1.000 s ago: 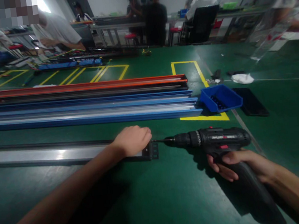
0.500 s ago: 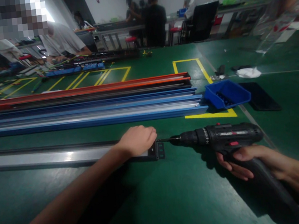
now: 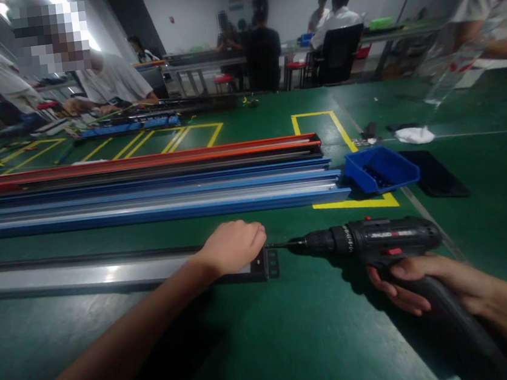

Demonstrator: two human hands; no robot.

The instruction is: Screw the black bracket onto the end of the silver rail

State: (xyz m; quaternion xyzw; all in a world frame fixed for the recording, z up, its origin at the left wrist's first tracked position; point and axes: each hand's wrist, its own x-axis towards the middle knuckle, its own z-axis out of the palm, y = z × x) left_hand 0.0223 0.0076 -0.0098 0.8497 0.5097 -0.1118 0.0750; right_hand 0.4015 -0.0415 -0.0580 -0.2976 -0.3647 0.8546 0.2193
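Note:
A long silver rail with dark edges (image 3: 143, 268) lies flat on the green table, capped at its right end by a black end piece with a slotted tab (image 3: 271, 263). My left hand (image 3: 236, 245) is closed over the rail near that end, its fingertips hidden behind the far side. My right hand (image 3: 412, 278) grips the handle of a black cordless drill (image 3: 378, 237), which lies level and points left. The drill's long bit (image 3: 280, 245) reaches the end piece beside my left knuckles. Whether the tip sits in a screw cannot be made out.
Beyond the rail lie several blue channels (image 3: 237, 206) and an orange one (image 3: 203, 152). A blue bin (image 3: 386, 169) of small dark parts stands right of them, touching a dark flat slab (image 3: 439, 175). A person (image 3: 112, 78) works across the table.
The whole scene sits slightly lower in the picture as my head has tilted. Both hands, the drill and the rail keep the same places relative to each other.

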